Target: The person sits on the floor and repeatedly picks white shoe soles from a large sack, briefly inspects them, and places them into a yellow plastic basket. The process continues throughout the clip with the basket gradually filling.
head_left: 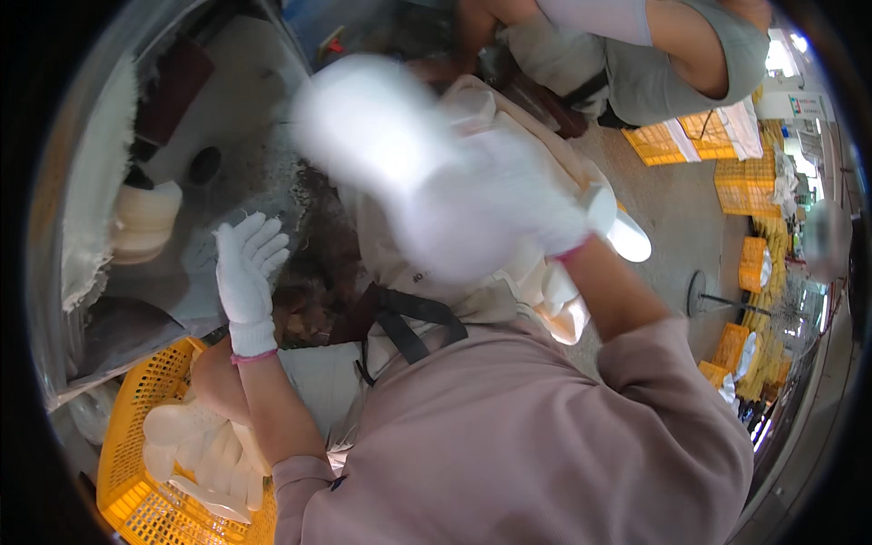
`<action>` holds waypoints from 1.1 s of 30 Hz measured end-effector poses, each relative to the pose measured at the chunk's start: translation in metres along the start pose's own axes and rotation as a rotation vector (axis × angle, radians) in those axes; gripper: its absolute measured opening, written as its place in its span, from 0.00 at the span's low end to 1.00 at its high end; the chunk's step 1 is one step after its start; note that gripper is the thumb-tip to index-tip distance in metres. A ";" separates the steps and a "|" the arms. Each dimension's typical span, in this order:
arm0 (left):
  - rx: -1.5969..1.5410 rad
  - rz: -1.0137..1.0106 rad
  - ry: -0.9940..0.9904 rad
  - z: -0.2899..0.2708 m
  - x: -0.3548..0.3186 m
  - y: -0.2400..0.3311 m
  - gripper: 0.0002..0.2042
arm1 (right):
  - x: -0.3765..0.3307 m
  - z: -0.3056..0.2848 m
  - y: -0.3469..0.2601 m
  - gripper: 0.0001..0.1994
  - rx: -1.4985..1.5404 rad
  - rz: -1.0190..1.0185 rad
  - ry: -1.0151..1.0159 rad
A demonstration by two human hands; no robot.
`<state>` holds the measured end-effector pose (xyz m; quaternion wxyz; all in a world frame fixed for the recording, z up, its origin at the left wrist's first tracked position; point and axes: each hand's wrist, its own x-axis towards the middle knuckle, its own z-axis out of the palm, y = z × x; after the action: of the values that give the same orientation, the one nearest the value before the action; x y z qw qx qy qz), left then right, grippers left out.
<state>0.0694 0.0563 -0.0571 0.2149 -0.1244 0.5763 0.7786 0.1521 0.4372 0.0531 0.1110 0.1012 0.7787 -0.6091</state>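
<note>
So the person's left hand (247, 272), in a white knit glove with a pink cuff, sits left of centre in the frame with the fingers spread wide and holding nothing. It's just in front of a shiny metal machine (100, 300) that fills the left side of the picture. A cream-coloured stack of moulded pieces (145, 218) sits against that machine in the upper left, well apart from the open palm.

Up in the middle of the frame, the right hand (495, 213) is also in a white glove and is badly smeared by motion. It's wrapped around a white moulded piece (363, 118), which stretches from the glove toward the upper centre. The blur is too heavy to say exactly what that piece is, but the glove does look closed on it.

Down at the lower left there's a yellow plastic crate (136, 427) with more white pieces (195, 445) piled inside, right under the left forearm.

At the top of the frame another person (636, 54) in grey and white stands close by. Over on the right edge, more yellow crates (745, 177) sit on the floor.
</note>
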 end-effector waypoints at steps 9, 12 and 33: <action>0.399 -0.198 0.064 0.049 0.019 -0.023 0.28 | -0.147 -0.092 0.235 0.36 -1.423 0.656 0.617; 0.866 0.103 -0.042 0.052 -0.008 -0.009 0.23 | -0.142 -0.104 0.279 0.40 -1.143 0.491 0.776; 1.251 -0.281 1.087 -0.525 -0.182 -0.172 0.33 | -0.018 0.043 0.043 0.17 -0.978 0.008 0.003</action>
<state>0.2825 -0.4357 -0.2821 0.0316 -0.4105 0.9043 0.1132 0.1842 0.4056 0.0083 0.1468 0.0413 0.9734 -0.1711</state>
